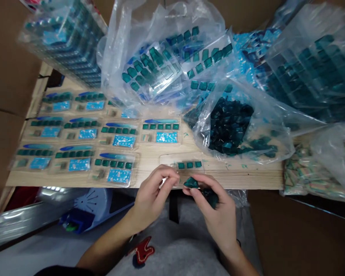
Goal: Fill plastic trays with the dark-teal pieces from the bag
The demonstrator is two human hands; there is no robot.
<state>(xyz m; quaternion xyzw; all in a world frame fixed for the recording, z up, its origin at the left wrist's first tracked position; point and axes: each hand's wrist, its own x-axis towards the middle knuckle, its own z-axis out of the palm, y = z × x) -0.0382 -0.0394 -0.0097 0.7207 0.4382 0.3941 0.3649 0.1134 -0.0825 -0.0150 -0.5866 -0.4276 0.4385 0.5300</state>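
Observation:
At the front edge of the wooden board (247,177), my right hand (215,209) pinches a small teal tile (191,182) between thumb and forefinger and cups several more dark teal tiles in the palm. My left hand (153,197) is closed beside it, fingertips touching the edge of a clear plastic tray (172,163). That tray lies just beyond both hands and has three teal tiles (189,165) set in a row.
Several filled trays (83,142) with teal rows and blue cards lie in rows on the board's left half. An open bag of loose teal tiles (232,128) sits right of centre. Bags of trays (163,65) and stacks (66,38) crowd the back.

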